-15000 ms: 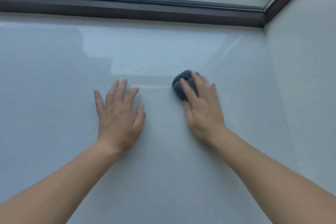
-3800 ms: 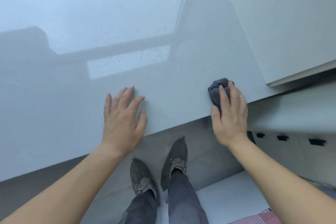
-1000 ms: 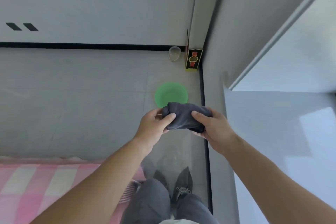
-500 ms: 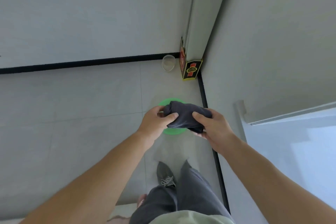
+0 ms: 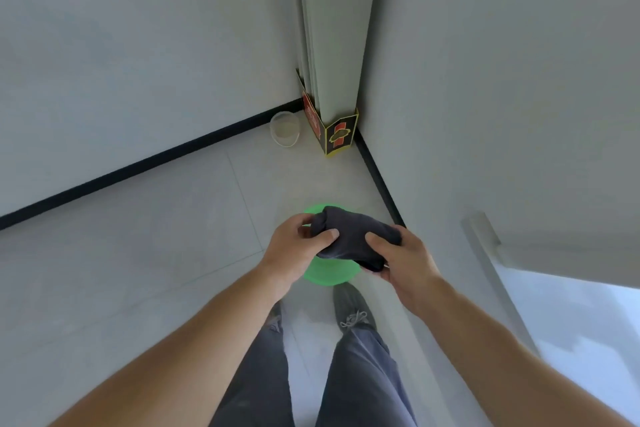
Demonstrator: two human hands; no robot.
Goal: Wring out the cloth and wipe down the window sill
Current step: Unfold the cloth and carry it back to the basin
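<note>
A dark grey cloth (image 5: pixel 349 236), bunched into a short roll, is held in front of me above the floor. My left hand (image 5: pixel 294 250) grips its left end and my right hand (image 5: pixel 403 260) grips its right end. Right below the cloth a green basin (image 5: pixel 325 276) stands on the floor, mostly hidden by the cloth and my hands. The glossy white window sill (image 5: pixel 575 315) shows at the lower right edge of the view.
A clear plastic tub (image 5: pixel 284 129) and a black, red and yellow carton (image 5: pixel 334 132) stand in the far corner at the foot of a white column. My legs and grey shoes (image 5: pixel 351 308) are just behind the basin. Walls close in ahead and on the right.
I have turned from the sill to the floor corner, where both hands took hold of the cloth. Over the last second the basin has come directly beneath the cloth.
</note>
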